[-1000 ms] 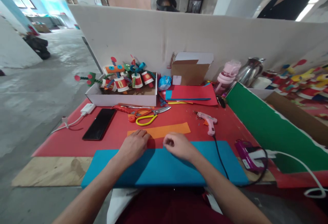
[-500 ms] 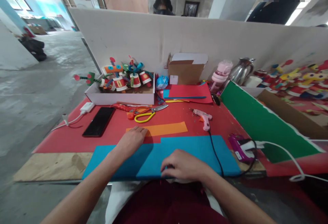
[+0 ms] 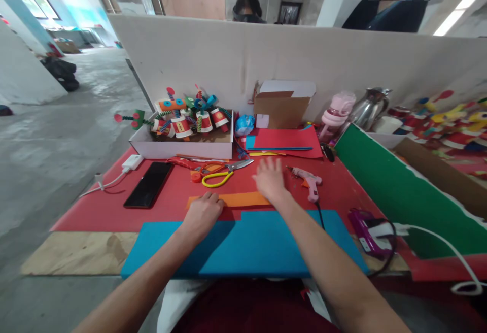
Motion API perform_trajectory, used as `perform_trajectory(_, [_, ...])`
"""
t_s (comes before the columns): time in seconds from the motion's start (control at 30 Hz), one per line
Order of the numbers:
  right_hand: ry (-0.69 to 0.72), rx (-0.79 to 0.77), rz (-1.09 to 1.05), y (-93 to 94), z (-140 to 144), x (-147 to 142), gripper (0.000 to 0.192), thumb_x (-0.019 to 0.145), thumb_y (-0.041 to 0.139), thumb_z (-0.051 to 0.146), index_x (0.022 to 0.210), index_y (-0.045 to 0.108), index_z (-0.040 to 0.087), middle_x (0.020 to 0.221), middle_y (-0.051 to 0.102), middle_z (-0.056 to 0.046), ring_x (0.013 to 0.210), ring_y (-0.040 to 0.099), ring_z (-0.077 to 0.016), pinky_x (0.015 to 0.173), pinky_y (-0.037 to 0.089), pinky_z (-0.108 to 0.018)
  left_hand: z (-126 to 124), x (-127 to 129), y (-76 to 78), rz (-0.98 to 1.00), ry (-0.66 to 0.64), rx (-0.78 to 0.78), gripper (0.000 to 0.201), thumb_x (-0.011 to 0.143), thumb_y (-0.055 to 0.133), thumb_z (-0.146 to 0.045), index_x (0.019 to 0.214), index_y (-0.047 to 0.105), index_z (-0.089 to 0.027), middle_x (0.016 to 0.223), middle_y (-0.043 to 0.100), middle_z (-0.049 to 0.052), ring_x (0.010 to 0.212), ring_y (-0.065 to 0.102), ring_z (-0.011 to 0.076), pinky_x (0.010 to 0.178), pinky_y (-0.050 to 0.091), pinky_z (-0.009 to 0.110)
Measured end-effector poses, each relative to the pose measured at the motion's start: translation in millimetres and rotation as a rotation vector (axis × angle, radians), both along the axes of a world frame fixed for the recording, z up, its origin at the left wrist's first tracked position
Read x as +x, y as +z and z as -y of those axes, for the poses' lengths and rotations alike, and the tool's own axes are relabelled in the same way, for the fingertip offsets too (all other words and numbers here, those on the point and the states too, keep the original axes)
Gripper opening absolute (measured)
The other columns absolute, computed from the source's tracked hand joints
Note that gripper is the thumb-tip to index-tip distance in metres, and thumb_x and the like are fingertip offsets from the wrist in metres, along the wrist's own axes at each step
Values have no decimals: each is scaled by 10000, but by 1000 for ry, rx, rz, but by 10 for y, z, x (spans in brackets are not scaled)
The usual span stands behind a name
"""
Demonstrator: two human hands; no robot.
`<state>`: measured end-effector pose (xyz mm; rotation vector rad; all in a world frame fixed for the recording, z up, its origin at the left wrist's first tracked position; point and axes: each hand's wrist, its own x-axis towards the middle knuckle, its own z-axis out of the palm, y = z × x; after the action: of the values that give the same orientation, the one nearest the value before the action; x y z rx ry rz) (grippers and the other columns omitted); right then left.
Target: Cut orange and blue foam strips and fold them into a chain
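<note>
Resting on a flat orange paper strip (image 3: 239, 199), left hand (image 3: 201, 213) fingers curled, right hand (image 3: 270, 180) fingers spread wide.

Hands: two, left hand (image 3: 201, 213) and right hand (image 3: 270, 180), both near the orange strip (image 3: 239, 199)
Orange strips: one
Blue sheets: one (image 3: 251, 246), just nearer than the strip
Scissors: one pair (image 3: 220, 170), just beyond the strip
Glue guns: two, pink gun (image 3: 310, 180) right of the strip, purple gun (image 3: 363, 229) further right
Phones: one (image 3: 148, 191), left of the strip
Boxes: two, white box (image 3: 182, 145) and brown box (image 3: 281, 107), beyond the strip
</note>
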<state>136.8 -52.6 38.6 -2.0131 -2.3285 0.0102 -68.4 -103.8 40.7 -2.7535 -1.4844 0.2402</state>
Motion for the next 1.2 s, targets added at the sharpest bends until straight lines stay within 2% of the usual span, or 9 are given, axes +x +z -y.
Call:
perform_trajectory(0.07, [-205, 192, 37, 68, -3, 129, 437, 903, 472, 225, 1317, 498, 86, 1461, 368, -207, 1357, 275, -408, 1064, 138, -653, 19, -40, -1, 18, 2, -17, 292, 849, 385, -57, 942, 654, -122, 945, 636, 138, 924, 574, 259, 742, 451, 341])
perform_trajectory(0.13, [-172, 309, -8, 118, 112, 184, 431, 912, 454, 238, 1320, 498, 105, 1467, 366, -191, 1366, 262, -396, 1074, 124, -652, 33, -69, 0, 44, 1, -24, 279, 854, 395, -71, 939, 653, -129, 947, 639, 132, 922, 573, 248, 757, 447, 336])
perform_trajectory(0.2, [-25, 325, -122, 127, 309, 130, 379, 935, 411, 256, 1257, 559, 121, 1394, 477, -172, 1333, 353, -327, 1103, 180, -581, 41, -67, 3, 77, 7, -11, 265, 857, 405, -92, 939, 653, -134, 927, 642, 127, 901, 573, 240, 756, 446, 336])
perform_trajectory(0.3, [371, 143, -324, 45, 597, -73, 377, 926, 466, 330, 1243, 566, 153, 1284, 594, -111, 1230, 490, -224, 1079, 338, -418, 51, -2, 7, 115, -10, 19, 261, 860, 402, -112, 924, 653, -135, 894, 642, 128, 868, 572, 246, 752, 445, 360])
perform_trajectory(0.37, [450, 77, -342, -50, 705, -180, 376, 906, 514, 292, 1245, 561, 137, 1252, 613, -124, 1169, 531, -231, 1029, 396, -406, 64, 57, 6, 137, -44, 38, 263, 861, 393, -112, 904, 651, -137, 888, 640, 128, 858, 567, 246, 760, 441, 371])
perform_trajectory(0.5, [402, 53, -274, -222, 769, -167, 252, 910, 478, 157, 1091, 654, 147, 1119, 668, -131, 1002, 584, -240, 878, 479, -398, 110, 88, -20, 167, -97, 16, 264, 862, 388, -105, 898, 648, -136, 886, 630, 126, 855, 553, 243, 773, 450, 378])
perform_trajectory(0.73, [321, 89, -344, -326, 884, 127, 234, 914, 496, 201, 1055, 681, 180, 1032, 656, -117, 923, 573, -220, 808, 480, -359, 135, -210, -148, 277, -23, -28, 317, 913, 362, -152, 1002, 666, -144, 1010, 647, 132, 926, 566, 232, 852, 464, 370])
perform_trajectory(1.0, [88, -69, -526, -211, 777, 398, 186, 891, 550, 269, 822, 712, 211, 862, 679, -39, 827, 601, -171, 772, 427, -303, -98, -494, -240, 710, 174, -180, 287, 897, 431, -318, 786, 660, -185, 897, 664, 68, 830, 604, 170, 774, 477, 282])
perform_trajectory(1.2, [-29, -179, -431, -86, 674, 416, 153, 856, 584, 277, 749, 663, 200, 797, 686, -24, 783, 597, -177, 694, 376, -287, -187, -460, -190, 591, 261, -230, 261, 871, 445, -345, 736, 594, -180, 798, 637, 52, 751, 586, 166, 694, 441, 269])
